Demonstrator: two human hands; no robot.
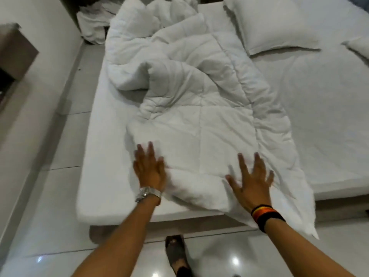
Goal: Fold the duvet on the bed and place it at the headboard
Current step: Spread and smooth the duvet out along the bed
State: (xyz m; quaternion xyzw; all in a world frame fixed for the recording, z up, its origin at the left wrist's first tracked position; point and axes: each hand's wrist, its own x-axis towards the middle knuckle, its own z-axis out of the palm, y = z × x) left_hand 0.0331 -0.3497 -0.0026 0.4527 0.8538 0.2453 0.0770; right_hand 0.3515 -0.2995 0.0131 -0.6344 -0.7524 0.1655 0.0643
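A white quilted duvet (191, 100) lies crumpled along the left half of the bed (319, 116), bunched up toward the far end and flatter near me. One corner hangs over the foot edge at the lower right. My left hand (148, 167), with a watch on the wrist, rests flat on the duvet's near left part, fingers spread. Flat on the near right part lies my right hand (250, 180), fingers also spread, with a striped band on the wrist. Neither hand grips the fabric.
Two white pillows (265, 25) lie at the bed's far right. A heap of white linen (93, 23) sits on the floor at the far left. A wooden bedside unit (14, 50) stands left. My sandalled foot (176, 252) is on glossy tiles.
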